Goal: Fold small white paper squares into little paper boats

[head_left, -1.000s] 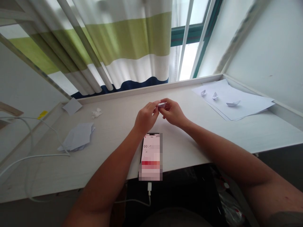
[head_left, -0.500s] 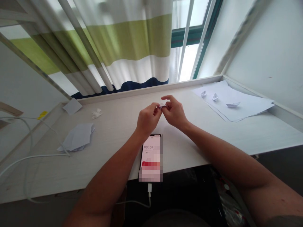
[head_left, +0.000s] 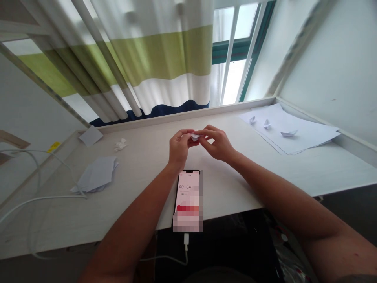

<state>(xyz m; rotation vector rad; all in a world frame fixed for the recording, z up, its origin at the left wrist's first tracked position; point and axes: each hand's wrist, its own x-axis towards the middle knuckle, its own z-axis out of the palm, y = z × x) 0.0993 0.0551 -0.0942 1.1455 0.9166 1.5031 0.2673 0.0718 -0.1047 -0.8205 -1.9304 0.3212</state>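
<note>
A small folded piece of white paper (head_left: 194, 136) is held between both hands above the middle of the desk. My left hand (head_left: 179, 147) pinches its left side between thumb and fingers. On the other side, the fingertips of my right hand (head_left: 218, 143) press on the paper's right part. The fingers hide much of the paper, so its full shape cannot be made out. To the right, several small folded paper boats (head_left: 289, 133) rest on large white sheets (head_left: 306, 142).
A phone (head_left: 188, 200) with a running timer lies at the desk's front edge, a charging cable (head_left: 186, 239) plugged in. On the left are a paper stack (head_left: 96, 175), a single sheet (head_left: 91, 136), a crumpled white piece (head_left: 120, 144) and a looping white cable (head_left: 44, 194). A raised rim (head_left: 165, 119) borders the desk.
Both hands have shifted their grip on the folded paper, and more of it shows now. My right index finger, raised before, has come down onto the paper. The view has tilted slightly up.
</note>
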